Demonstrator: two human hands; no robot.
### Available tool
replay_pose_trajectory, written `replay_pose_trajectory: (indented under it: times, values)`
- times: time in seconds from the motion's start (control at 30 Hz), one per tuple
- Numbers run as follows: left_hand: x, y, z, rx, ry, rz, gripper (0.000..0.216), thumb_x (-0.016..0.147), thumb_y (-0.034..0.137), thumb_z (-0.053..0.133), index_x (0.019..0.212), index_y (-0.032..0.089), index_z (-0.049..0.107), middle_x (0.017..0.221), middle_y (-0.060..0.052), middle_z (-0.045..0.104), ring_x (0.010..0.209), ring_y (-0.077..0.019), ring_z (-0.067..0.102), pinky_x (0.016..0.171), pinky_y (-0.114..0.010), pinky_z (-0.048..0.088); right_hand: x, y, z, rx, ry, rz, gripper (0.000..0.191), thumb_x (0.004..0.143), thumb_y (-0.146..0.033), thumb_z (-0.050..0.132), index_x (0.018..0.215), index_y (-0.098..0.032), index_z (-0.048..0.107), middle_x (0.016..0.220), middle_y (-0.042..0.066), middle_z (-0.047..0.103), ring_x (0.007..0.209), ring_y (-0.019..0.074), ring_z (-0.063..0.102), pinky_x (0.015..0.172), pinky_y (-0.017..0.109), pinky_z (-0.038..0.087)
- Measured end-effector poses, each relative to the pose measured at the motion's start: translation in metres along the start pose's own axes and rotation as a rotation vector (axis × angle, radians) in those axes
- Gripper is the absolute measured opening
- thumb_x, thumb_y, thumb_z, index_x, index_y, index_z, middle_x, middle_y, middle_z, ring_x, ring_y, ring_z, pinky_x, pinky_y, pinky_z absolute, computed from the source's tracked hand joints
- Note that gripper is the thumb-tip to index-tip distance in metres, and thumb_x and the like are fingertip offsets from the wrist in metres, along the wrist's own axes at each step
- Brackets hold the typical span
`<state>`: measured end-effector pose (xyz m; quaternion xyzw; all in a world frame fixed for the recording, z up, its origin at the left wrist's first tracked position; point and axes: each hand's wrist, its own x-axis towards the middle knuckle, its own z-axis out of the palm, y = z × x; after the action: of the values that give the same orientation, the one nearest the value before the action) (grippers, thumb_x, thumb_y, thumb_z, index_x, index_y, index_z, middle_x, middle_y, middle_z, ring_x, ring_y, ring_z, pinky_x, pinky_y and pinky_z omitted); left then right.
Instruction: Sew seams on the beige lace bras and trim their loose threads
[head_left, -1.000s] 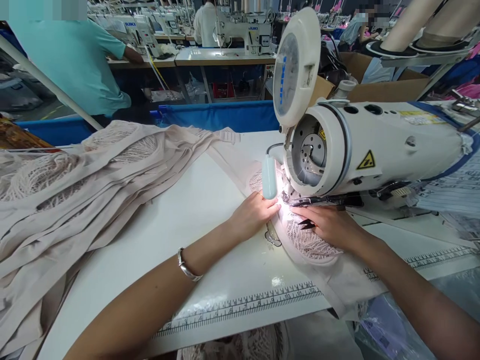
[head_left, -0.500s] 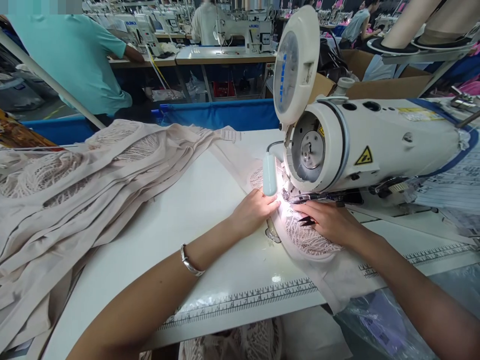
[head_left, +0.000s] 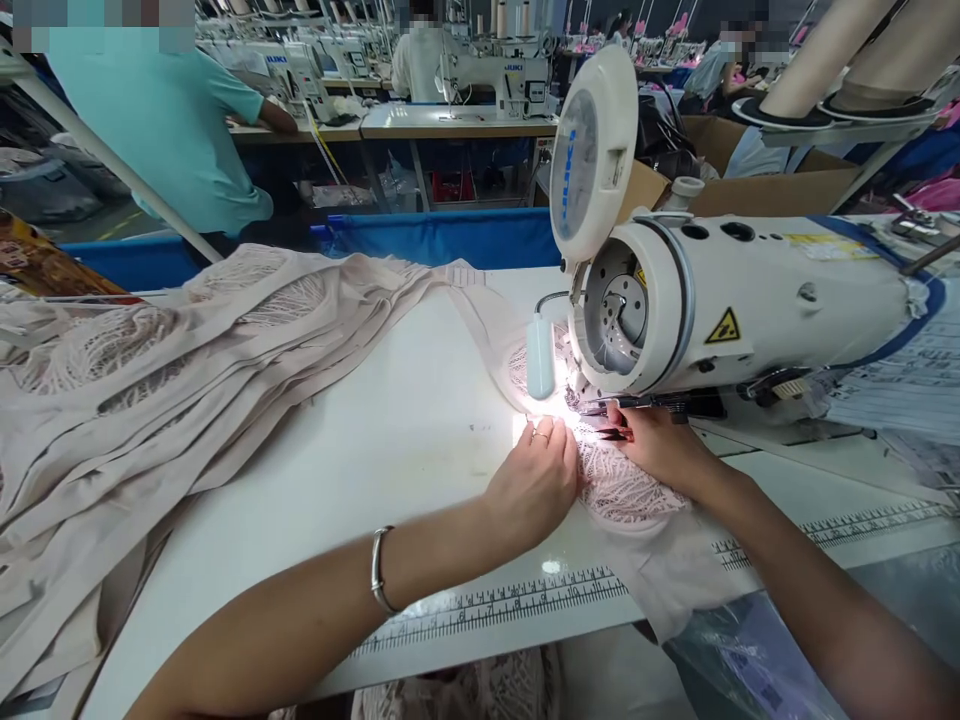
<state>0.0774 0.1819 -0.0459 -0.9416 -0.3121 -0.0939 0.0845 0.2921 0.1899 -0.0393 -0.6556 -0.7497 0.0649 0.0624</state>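
A pale pink lace garment piece (head_left: 626,485) lies under the head of a white sewing machine (head_left: 757,290), lit brightly at the needle area. My left hand (head_left: 536,480), with a ring and a silver bangle, has its fingers curled together on the near left edge of the lace. My right hand (head_left: 664,450) rests over the lace just below the machine head. Dark-bladed thread snips (head_left: 615,433) stick out from its fingers, pointing left. Glare hides the needle and the fabric beneath it.
A heap of pale pink garment pieces (head_left: 300,340) covers the table's left side, joined by a strip to the lace. A small lamp (head_left: 539,358) hangs by the needle. A printed ruler (head_left: 525,600) runs along the front edge. A person in a teal shirt (head_left: 157,140) sits beyond.
My left hand has moved down and toward me, away from the needle area to the lace's near left edge. My right hand stays near the machine with the snips; its fingers are drawn back slightly.
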Motion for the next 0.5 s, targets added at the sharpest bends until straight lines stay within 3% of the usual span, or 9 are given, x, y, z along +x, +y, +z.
replay_pose_trajectory:
  times: [0.1,0.3,0.5]
  values:
    - [0.0,-0.003,0.002,-0.027,-0.025,0.018,0.039,0.101,0.036,0.05,0.116,0.001,0.061,0.119,-0.022,0.063,0.115,-0.0319,0.057,0.101,-0.044,0.045,0.0,0.003,0.001,0.032,0.003,-0.02,0.029,0.074,-0.009,0.06,0.098,-0.025,0.065,0.098,0.002,0.074,0.079,0.0185,0.068,0.056,0.023,0.044]
    - [0.005,-0.019,0.0,-0.142,-0.004,0.057,0.033,0.099,0.032,0.048,0.113,0.006,0.063,0.125,-0.018,0.063,0.1,-0.028,0.061,0.082,-0.039,0.052,-0.001,0.004,0.004,0.079,0.03,-0.068,0.042,0.072,-0.002,0.052,0.104,-0.024,0.068,0.088,0.002,0.073,0.078,0.0183,0.069,0.063,0.024,0.05]
    - [0.004,-0.014,0.003,-0.002,0.039,0.101,0.047,0.101,0.032,0.043,0.131,-0.003,0.055,0.132,-0.024,0.062,0.114,-0.0298,0.061,0.094,-0.04,0.05,-0.002,0.007,0.008,0.126,0.085,-0.14,0.044,0.072,-0.001,0.05,0.105,-0.024,0.068,0.093,0.003,0.075,0.083,0.0198,0.07,0.066,0.027,0.053]
